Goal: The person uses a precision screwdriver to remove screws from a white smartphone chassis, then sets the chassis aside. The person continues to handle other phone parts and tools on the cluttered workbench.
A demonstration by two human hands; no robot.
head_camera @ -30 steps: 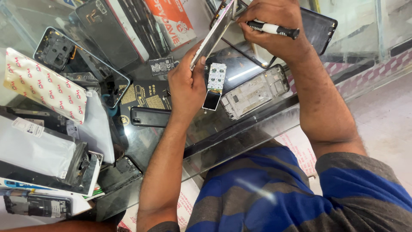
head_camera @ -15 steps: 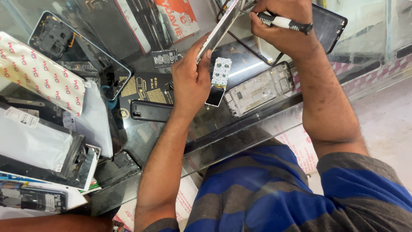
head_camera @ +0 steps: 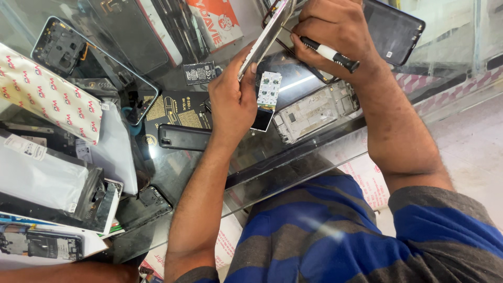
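Phone (head_camera: 267, 36) tilted steeper, slim screwdriver (head_camera: 330, 54) gripped

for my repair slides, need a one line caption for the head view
Left hand tilts a phone panel on edge while the right hand works a small screwdriver over a parts-strewn glass counter.

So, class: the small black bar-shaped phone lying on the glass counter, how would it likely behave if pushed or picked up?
The small black phone looks rigid, so it probably would not flex. Lying flat on the smooth glass counter, it would likely slide rather than roll or tip. Its small size suggests it is light, though that is a guess.
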